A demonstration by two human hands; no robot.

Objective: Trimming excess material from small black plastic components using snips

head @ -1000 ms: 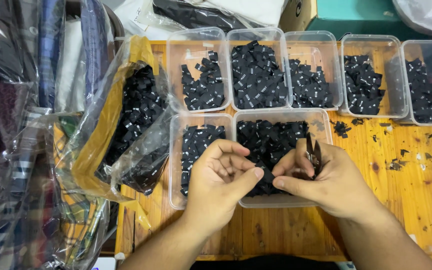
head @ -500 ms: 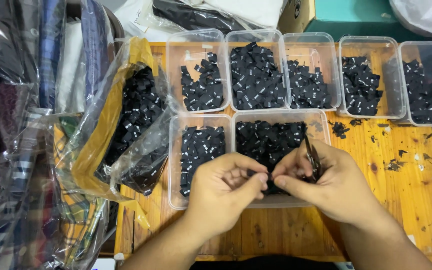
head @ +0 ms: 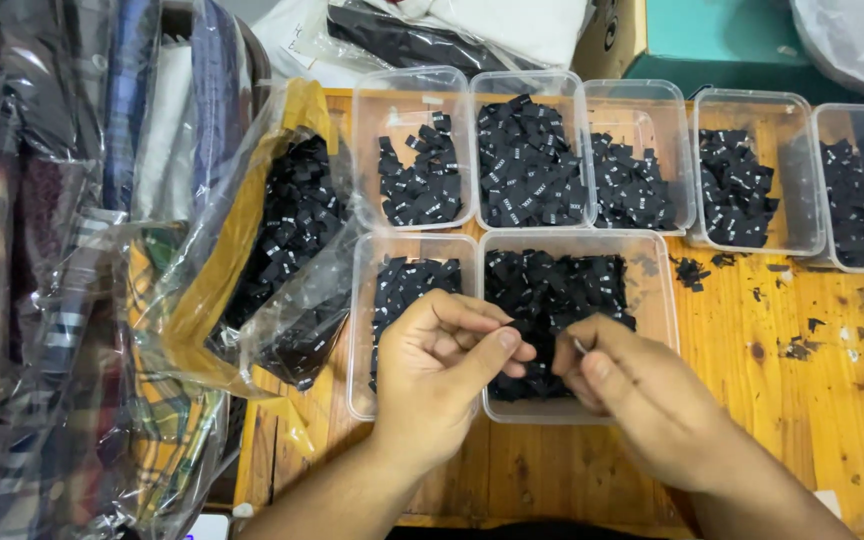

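Small black fabric labels (head: 552, 290) fill the clear tub (head: 657, 300) at lower centre of the frame, and the two hands meet just above its near edge. The left hand (head: 442, 375) is curled with thumb against fingertips, apparently pinching a label, though the piece itself is hidden. The right hand (head: 642, 410) is clenched around a thin metal tool (likely small snips; only its tip shows), near the left thumb. Judged from appearance, the labels are light, limp and easily scattered, best taken by an edge between thumb and forefinger. A second tub (head: 367, 330) touches the first on the left; five more tubs (head: 592, 100) line the upper frame. An open plastic bag of labels (head: 292, 240) crowds the left. Open room lies on the wooden table (head: 772, 400) at lower right, littered with scraps.
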